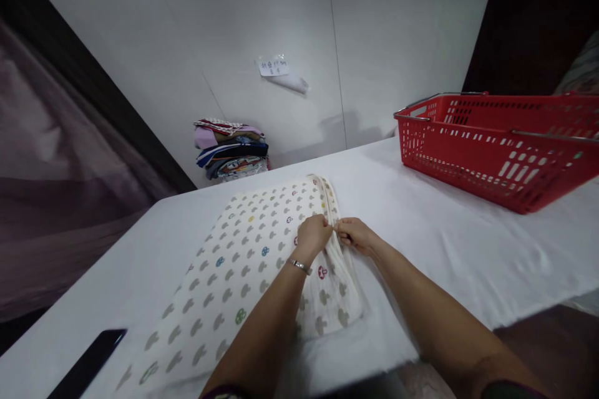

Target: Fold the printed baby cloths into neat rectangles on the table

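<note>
A cream cloth (243,249) printed with grey and coloured mushrooms lies folded flat on the white-covered table. Its right side shows several layered edges. My left hand (313,234), with a metal band at the wrist, is closed on the cloth's right edge. Just beside it, my right hand (356,234) pinches the same edge from the right, fingers curled under. The fingertips of both hands almost meet there, and a small bit of the edge is drawn up between them.
A red plastic basket (468,156) with metal handles stands at the right. Behind the table's far edge is a stack of folded fabrics (231,149). A dark phone-like slab (88,363) lies at the near left. A paper label (274,67) is on the wall.
</note>
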Demonstrator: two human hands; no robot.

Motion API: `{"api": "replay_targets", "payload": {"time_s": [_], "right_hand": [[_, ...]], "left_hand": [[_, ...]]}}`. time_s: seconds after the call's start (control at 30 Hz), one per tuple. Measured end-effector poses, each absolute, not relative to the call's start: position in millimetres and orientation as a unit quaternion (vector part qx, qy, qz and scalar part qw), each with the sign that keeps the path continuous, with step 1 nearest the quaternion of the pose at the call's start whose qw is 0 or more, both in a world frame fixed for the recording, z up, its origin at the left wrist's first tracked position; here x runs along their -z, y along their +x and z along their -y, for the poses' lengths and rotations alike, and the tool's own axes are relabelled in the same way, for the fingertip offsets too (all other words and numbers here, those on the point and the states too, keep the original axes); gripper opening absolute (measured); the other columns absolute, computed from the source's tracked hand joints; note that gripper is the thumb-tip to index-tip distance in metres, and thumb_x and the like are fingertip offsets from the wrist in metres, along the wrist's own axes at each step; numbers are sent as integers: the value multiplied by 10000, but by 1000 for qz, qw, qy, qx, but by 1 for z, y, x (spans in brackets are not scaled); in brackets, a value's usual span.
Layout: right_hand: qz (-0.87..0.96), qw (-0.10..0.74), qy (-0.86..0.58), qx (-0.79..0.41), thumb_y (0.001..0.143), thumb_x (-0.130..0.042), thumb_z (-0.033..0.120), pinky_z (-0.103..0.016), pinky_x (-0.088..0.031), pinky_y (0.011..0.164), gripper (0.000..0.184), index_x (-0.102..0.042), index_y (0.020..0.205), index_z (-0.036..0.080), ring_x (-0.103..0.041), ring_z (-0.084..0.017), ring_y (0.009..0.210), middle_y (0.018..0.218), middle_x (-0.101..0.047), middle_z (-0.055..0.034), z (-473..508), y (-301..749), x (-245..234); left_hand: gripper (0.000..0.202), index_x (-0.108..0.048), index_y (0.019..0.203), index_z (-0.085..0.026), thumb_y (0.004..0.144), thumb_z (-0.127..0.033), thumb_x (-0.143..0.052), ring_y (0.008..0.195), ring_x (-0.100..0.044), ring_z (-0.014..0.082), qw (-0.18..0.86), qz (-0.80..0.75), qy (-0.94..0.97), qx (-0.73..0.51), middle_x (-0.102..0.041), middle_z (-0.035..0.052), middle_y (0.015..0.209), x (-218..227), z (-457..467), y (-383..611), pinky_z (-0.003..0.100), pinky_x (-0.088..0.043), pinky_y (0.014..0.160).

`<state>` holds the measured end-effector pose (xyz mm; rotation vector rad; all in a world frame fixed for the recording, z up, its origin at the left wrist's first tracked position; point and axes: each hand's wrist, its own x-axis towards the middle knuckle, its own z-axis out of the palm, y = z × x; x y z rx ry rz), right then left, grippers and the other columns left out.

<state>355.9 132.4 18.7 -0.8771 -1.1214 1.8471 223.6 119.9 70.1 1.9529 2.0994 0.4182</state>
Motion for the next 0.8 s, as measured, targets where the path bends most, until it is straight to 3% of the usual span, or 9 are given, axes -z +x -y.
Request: {"api": "replay_targets", "payload": {"time_s": [0.13,0.27,0.4,0.6,0.8], "right_hand": [[442,388,-349,-730,603,-628,270,-191,-122,378,238,-412,545,189,-297,-29,360,430,-359,93,-132,356,-21],[461,376,-343,-727,619,-583,275,-195,-123,369,237,-391,508,193,-286,-30,348,405,-363,87,-131,352,-18],[497,361,-370,-697,621,-560,283,-204,-127,361,225,-405,482,195,-292,-42,335,362,-374,79,-132,347,-9],[529,340,-400,-666,609,-529,252,-203,-149,353,171,-445,471,194,-302,-48,308,327,-398,75,-132,344,-5],[523,378,-400,-651,595,-530,212,-201,-224,364,162,-417,479,204,-348,-57,321,348,-416,81,-131,340,-2]], "left_hand": [[100,-593,628,-181,716,-222,-569,712,-594,168,246,-708,630,-206,-645,41,686,-60,-124,221,254,-411,653],[312,-531,626,-169,800,-428,-538,494,-530,110,405,-685,562,-226,-550,-11,529,-51,-130,213,222,-391,501],[448,-506,588,-155,718,-568,-620,407,-476,90,499,-670,514,-197,-492,-30,452,-44,-139,208,204,-281,393],[538,-522,582,-138,748,-649,-540,395,-465,78,521,-671,500,-169,-527,1,466,-32,-147,207,195,-265,383],[504,-535,569,-140,742,-613,-567,380,-466,107,474,-701,517,-130,-546,35,443,-35,-153,213,217,-262,371]]}}
